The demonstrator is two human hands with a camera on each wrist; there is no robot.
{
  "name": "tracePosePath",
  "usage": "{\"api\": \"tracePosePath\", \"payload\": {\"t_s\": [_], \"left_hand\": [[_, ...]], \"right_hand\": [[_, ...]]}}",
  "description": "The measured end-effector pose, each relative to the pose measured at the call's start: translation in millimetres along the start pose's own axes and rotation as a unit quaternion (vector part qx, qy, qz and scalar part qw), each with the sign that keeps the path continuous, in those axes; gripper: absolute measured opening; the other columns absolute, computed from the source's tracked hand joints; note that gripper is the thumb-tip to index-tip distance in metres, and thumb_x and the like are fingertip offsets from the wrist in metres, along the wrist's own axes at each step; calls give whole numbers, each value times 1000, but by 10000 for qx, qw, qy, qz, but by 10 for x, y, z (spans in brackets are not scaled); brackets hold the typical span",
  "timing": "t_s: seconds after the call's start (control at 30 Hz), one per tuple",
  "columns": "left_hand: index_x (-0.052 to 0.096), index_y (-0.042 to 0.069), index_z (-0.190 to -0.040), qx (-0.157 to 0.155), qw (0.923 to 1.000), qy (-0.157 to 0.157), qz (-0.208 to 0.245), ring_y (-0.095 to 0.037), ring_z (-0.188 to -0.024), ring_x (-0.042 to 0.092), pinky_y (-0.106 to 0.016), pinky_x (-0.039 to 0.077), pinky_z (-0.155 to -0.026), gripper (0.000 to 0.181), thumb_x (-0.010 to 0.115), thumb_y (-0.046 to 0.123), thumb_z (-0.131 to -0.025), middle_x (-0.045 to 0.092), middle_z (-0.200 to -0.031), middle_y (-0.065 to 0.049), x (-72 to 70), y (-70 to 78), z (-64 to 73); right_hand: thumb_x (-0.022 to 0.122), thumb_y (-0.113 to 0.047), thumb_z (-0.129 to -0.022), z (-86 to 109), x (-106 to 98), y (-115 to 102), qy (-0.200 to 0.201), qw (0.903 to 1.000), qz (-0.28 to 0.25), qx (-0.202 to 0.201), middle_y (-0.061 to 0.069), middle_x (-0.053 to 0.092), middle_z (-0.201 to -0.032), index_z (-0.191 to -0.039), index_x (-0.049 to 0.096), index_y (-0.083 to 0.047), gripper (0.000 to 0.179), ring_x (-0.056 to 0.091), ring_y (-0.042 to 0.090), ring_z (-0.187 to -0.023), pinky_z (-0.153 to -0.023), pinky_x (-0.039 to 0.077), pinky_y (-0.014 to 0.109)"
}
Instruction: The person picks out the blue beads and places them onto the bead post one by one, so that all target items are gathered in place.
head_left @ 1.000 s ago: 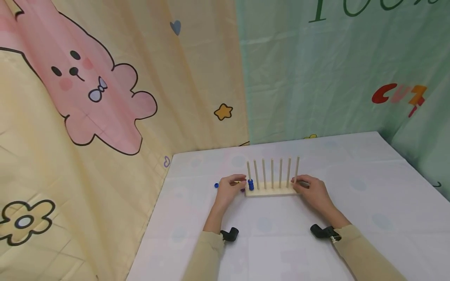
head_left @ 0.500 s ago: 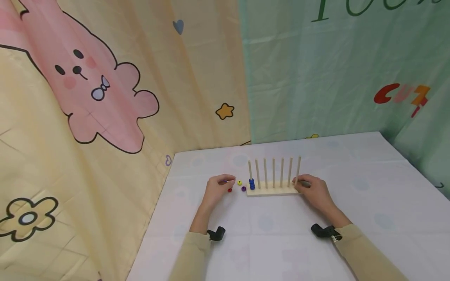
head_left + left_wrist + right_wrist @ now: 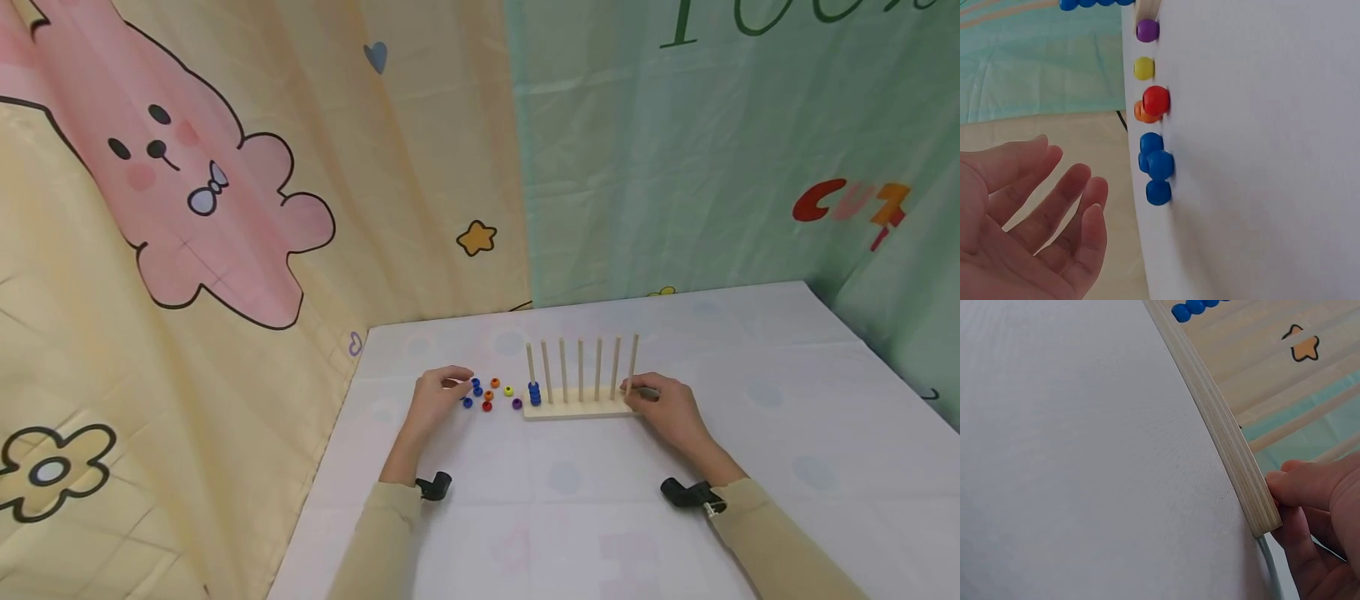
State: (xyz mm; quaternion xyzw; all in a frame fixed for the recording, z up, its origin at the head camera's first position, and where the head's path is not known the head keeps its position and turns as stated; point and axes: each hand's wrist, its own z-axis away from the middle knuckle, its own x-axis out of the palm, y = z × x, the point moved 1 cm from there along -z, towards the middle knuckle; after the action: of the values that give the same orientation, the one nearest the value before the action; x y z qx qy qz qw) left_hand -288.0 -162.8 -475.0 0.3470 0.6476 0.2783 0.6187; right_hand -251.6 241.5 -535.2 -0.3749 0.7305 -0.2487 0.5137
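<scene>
A pale wooden peg rack [image 3: 581,411] with a row of upright pegs stands on the table. Blue beads [image 3: 535,395] are stacked on its leftmost peg. My right hand [image 3: 666,408] grips the rack's right end, thumb and fingers on the base [image 3: 1247,469] in the right wrist view. To the left of the rack, my left hand [image 3: 438,396] hovers by several loose blue beads [image 3: 468,402]. In the left wrist view, the fingers [image 3: 1092,231] are loosely bent, with nothing between them.
Between the left hand and the rack lie a red bead [image 3: 487,407], an orange bead [image 3: 495,382], a yellow bead [image 3: 508,391] and a purple bead [image 3: 517,404]. A white cloth covers the table [image 3: 570,517]. Printed curtains [image 3: 420,167] hang behind it.
My left hand has moved left from beside the blue stack to the loose blue beads, uncovering the coloured beads on the table. The right hand stays on the rack's end.
</scene>
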Motion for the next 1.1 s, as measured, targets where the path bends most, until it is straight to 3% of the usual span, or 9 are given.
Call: {"api": "tracePosePath", "payload": {"t_s": [0.27,0.73,1.1], "left_hand": [[75,12,-115,-102,9991,-222,-346,-20,-97,63,-35,55,-80,23,72,10,-93,69,-112,-2,-73,-203,-78],[76,12,-111,-333,9957,-551,-670,-22,-93,61,-35,54,-79,21,76,9,-90,69,-104,-1,-126,-330,-224],[78,15,-105,-222,9933,-831,-774,-22,-88,58,-34,51,-73,19,79,9,-88,64,-97,-1,-81,-436,-290]], "right_hand": [[80,-11,-87,-4,11,26,37,10000,43,-46,7,76,-102,-107,75,-12,21,72,33,-97,-78,57,48],[80,-13,-88,8,-1,29,-17,9999,-86,54,6,76,-102,-107,75,-14,20,72,32,-98,-77,57,38],[80,-13,-87,13,10,28,21,10000,-70,58,6,76,-104,-106,76,-13,20,71,32,-99,-78,57,39]]}}
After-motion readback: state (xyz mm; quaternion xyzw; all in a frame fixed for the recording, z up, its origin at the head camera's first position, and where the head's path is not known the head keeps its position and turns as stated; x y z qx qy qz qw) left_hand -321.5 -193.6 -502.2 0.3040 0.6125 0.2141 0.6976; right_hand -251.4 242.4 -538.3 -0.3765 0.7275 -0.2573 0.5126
